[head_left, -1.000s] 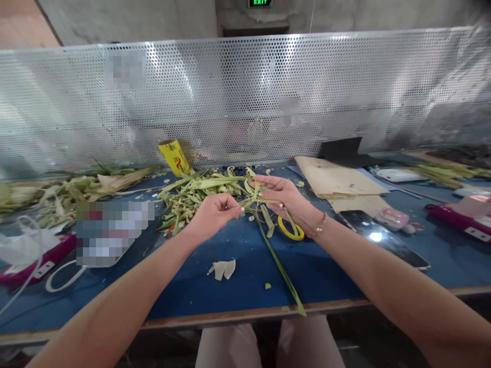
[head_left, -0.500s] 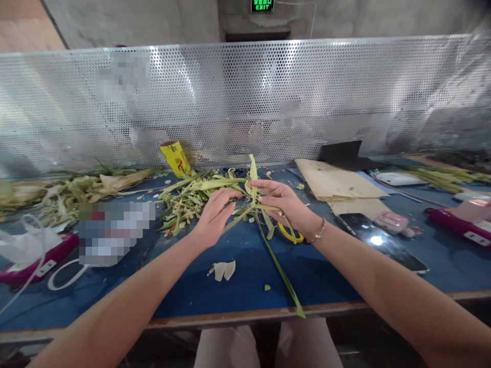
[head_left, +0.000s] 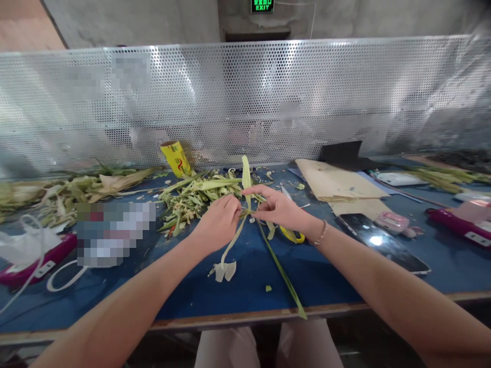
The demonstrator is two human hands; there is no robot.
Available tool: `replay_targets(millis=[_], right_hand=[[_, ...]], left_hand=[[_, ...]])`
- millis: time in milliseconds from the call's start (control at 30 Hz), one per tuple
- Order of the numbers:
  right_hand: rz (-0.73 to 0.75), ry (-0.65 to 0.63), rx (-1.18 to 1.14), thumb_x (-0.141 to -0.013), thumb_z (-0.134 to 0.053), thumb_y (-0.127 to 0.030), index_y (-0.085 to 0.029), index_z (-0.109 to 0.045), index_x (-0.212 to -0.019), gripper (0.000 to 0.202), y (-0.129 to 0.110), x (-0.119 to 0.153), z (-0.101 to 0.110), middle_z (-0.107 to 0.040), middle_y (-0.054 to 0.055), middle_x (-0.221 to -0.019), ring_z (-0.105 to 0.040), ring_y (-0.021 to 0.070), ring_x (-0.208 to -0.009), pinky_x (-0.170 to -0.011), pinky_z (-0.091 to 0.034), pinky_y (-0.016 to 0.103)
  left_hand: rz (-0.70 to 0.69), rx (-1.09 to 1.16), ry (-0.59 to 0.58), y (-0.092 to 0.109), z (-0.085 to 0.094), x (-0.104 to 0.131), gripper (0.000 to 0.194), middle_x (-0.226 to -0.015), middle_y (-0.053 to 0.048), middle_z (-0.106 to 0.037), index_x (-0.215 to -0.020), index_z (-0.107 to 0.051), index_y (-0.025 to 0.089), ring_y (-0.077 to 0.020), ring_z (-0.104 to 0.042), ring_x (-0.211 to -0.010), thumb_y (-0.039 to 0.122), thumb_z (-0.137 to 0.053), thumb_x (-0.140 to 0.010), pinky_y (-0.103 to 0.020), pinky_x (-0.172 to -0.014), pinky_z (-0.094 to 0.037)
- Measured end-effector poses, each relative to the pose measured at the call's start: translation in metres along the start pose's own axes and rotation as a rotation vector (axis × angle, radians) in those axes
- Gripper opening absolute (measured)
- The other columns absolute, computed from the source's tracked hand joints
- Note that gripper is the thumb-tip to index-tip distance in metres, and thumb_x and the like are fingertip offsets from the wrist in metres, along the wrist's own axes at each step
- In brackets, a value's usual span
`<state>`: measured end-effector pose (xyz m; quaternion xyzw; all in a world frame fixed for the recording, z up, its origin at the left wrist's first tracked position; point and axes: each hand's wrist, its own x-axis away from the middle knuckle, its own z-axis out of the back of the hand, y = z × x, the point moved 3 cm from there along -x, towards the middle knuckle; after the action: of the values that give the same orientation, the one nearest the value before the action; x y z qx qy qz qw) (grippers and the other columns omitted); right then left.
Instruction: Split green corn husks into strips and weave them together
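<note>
My left hand (head_left: 219, 221) is closed, its fingertips pinching pale green leaf strips that look like corn husk. Right beside it, my right hand (head_left: 280, 207) pinches the same bundle between thumb and fingers. From the grip one broad leaf strip (head_left: 246, 174) stands upright, while a narrow pale strip (head_left: 232, 243) hangs down toward me. A long dark green strip (head_left: 284, 276) runs from near my hands to the table's front edge. Under my right wrist lies a yellow scissor handle (head_left: 294, 236), partly covered. The exact crossing of the strips is hidden by my fingers.
A heap of leaf trimmings (head_left: 184, 202) lies left of my hands, a yellow cardboard tube (head_left: 176, 158) behind it. To the right are brown paper sheets (head_left: 337, 179), a phone (head_left: 379, 240) and a pink case (head_left: 392, 223). A perforated metal screen (head_left: 238, 102) closes the back.
Both hands have come closer together and slightly lower. My left fingers, loosely curved before, have closed on the strips. The upright strip has shifted left, and a narrow strip now hangs down.
</note>
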<state>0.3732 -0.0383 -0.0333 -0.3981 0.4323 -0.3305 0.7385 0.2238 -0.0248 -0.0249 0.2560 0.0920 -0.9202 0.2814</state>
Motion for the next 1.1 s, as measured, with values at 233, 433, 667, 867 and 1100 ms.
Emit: replay_targets(millis=[233, 433, 667, 867, 1100], right_hand=[[0.165, 0.125, 0.411, -0.074, -0.052, -0.012, -0.021, -0.052, -0.103, 0.031, 0.007, -0.003, -0.012, -0.048, 0.005, -0.1, -0.037, 0.0029, -0.048, -0.045, -0.036, 0.021], [0.134, 0.188, 0.344, -0.074, -0.051, -0.01, -0.019, -0.056, -0.088, 0.018, 0.012, -0.004, -0.016, -0.05, 0.004, -0.088, -0.052, 0.009, -0.062, -0.055, -0.047, 0.024], [0.023, 0.167, 0.111, -0.075, -0.048, -0.01, -0.023, -0.056, -0.1, 0.029, 0.012, -0.004, -0.02, -0.048, 0.005, -0.101, -0.048, 0.0015, -0.044, -0.037, -0.042, 0.017], [-0.075, 0.189, 0.037, -0.075, -0.051, -0.012, -0.021, -0.051, -0.108, 0.034, 0.007, -0.005, -0.015, -0.056, 0.003, -0.093, -0.041, -0.0003, -0.036, -0.033, -0.036, 0.016], [-0.173, 0.173, -0.014, -0.075, -0.052, -0.011, -0.016, -0.045, -0.117, 0.043, 0.007, -0.006, -0.009, -0.039, -0.01, -0.04, -0.034, 0.004, -0.031, -0.032, -0.029, 0.015]], left_hand=[[0.031, -0.311, -0.053, -0.001, 0.001, 0.001, 0.015, -0.078, -0.01, -0.052, -0.08, -0.049, 0.014, -0.0235, -0.049, -0.079, 0.014, -0.033, -0.081, -0.036, -0.068, -0.038], [0.204, 0.23, -0.034, -0.004, -0.01, 0.002, 0.014, -0.074, -0.004, -0.046, -0.071, -0.038, 0.018, -0.0148, -0.048, -0.065, 0.009, -0.032, -0.079, -0.03, -0.063, -0.04], [0.459, 0.52, 0.062, -0.007, -0.015, 0.0, 0.014, -0.055, 0.005, -0.037, -0.066, -0.036, 0.019, -0.01, -0.037, -0.05, 0.012, -0.036, -0.078, -0.023, -0.052, -0.032], [0.518, 0.741, 0.082, -0.016, -0.02, 0.0, 0.014, -0.05, 0.006, -0.032, -0.066, -0.038, 0.019, -0.0086, -0.031, -0.045, 0.021, -0.037, -0.08, -0.021, -0.044, -0.025], [0.639, 1.121, -0.004, -0.015, -0.026, -0.001, 0.017, -0.046, 0.01, -0.024, -0.067, -0.034, 0.02, -0.0056, -0.02, -0.037, 0.028, -0.035, -0.083, -0.019, -0.04, -0.018]])
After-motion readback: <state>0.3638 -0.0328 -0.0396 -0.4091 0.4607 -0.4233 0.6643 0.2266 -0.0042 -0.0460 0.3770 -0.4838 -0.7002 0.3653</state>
